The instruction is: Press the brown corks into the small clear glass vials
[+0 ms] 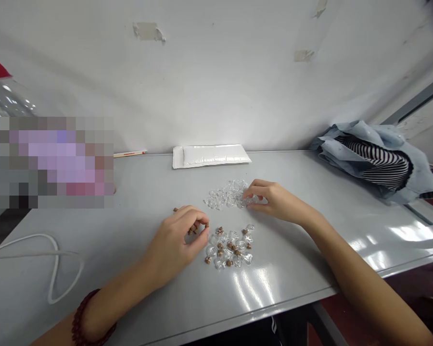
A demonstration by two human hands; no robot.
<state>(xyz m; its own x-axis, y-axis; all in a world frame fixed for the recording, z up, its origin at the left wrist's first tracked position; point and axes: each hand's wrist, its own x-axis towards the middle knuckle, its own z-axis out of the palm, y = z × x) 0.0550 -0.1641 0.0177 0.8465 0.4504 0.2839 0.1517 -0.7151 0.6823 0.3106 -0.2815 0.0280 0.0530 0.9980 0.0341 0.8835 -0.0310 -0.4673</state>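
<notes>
Glass bottles (229, 247) are lying in two piles on the desk (292, 288). The left hand (175, 242) is pinching little brown corks (192, 230) in its fingers (198, 219), and the right hand (277, 202) is touching the bottles with spread fingers (255, 191).

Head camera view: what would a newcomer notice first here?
Tiny glass bottles with cork stoppers catch the eye mid-table, below a glittering heap of stopperless ones touched by the right hand. The left hand holds a few corks beside them. A blue and striped cloth bundle sits far right.
</notes>
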